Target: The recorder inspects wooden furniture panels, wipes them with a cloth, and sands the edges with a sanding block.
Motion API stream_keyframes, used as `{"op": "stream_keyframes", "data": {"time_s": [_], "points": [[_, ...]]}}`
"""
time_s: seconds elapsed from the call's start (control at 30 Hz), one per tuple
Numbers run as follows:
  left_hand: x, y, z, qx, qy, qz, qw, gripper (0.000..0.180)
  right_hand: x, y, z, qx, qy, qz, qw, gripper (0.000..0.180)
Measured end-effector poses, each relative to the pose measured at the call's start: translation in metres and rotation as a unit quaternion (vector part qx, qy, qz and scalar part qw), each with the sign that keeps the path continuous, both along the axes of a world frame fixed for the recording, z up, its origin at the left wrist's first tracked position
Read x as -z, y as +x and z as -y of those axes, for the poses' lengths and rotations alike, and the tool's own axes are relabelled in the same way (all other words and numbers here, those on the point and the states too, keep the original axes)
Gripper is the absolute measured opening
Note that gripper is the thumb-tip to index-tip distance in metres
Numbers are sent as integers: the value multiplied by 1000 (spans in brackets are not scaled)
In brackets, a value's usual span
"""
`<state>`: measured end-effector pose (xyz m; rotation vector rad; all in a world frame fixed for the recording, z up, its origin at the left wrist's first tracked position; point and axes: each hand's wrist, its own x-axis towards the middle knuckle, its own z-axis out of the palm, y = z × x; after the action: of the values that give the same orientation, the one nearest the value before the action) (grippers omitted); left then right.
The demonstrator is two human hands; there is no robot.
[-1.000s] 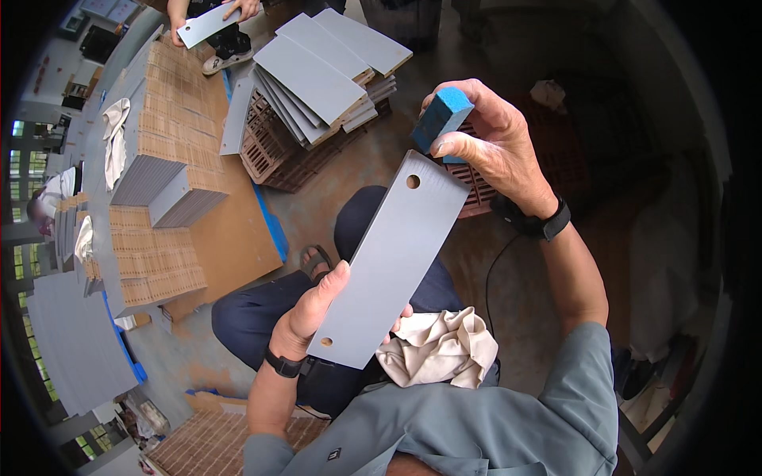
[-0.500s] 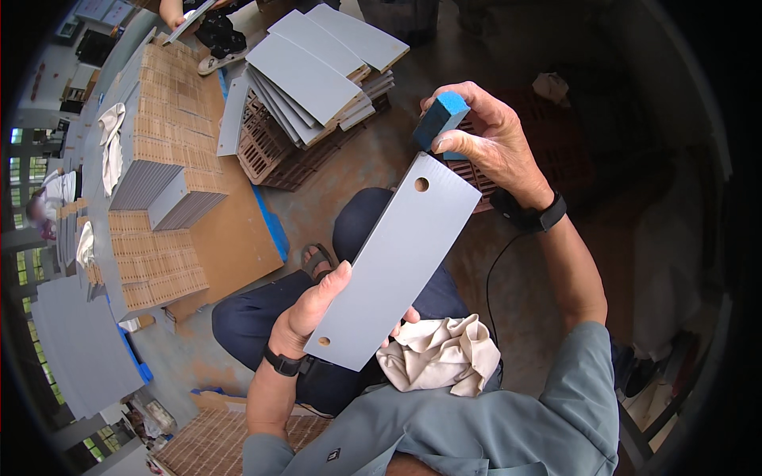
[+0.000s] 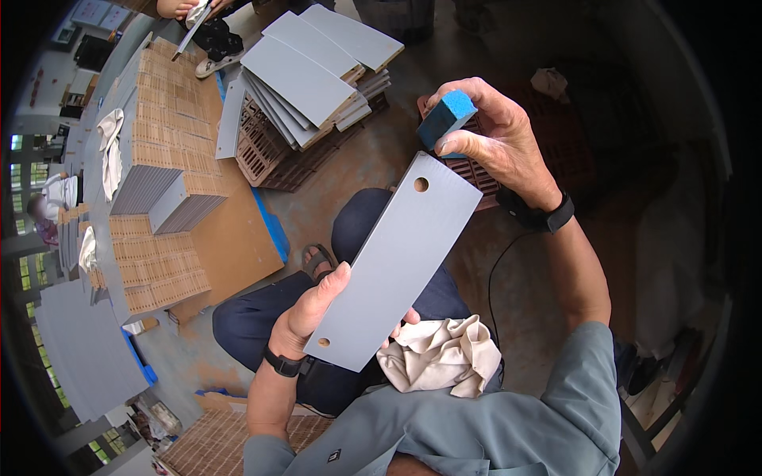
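Observation:
A grey rectangular board with a round hole near each end slants across my lap. My left hand grips its lower end, thumb on the left edge and fingertips showing past the right edge. Just beyond the board's upper end, my right hand pinches a blue sanding block between thumb and fingers. A small gap shows between block and board. The crumpled cream cloth rests on my lap, beside the board's lower end.
Grey panels lie piled on a brown plastic crate ahead. To the left, stacked boards with drilled edges stand on a brown sheet. Another person's hand holds a board and cloth at the top. A black cable hangs by my right forearm.
My right hand and the blue block have shifted slightly to the right and tilted a little. The board and my left hand stay nearly still. The other person's hand and board have moved.

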<state>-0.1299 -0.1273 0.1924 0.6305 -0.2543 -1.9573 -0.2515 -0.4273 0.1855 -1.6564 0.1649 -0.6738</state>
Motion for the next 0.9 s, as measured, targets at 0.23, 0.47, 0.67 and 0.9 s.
{"op": "stream_keyframes", "data": {"time_s": [0.23,0.47,0.67,0.9], "points": [[-4,-2,2,-2,11,10,1000,84,1,0,10,24,-92,-19,995,49],[0,-1,2,4,0,10,1000,84,-9,-4,4,-6,-62,3,998,45],[-5,-1,5,4,5,4,1000,84,-14,-7,21,-83,-187,-16,979,50],[0,0,4,9,-5,12,1000,85,-27,-9,19,-63,-175,-8,983,43]]}}
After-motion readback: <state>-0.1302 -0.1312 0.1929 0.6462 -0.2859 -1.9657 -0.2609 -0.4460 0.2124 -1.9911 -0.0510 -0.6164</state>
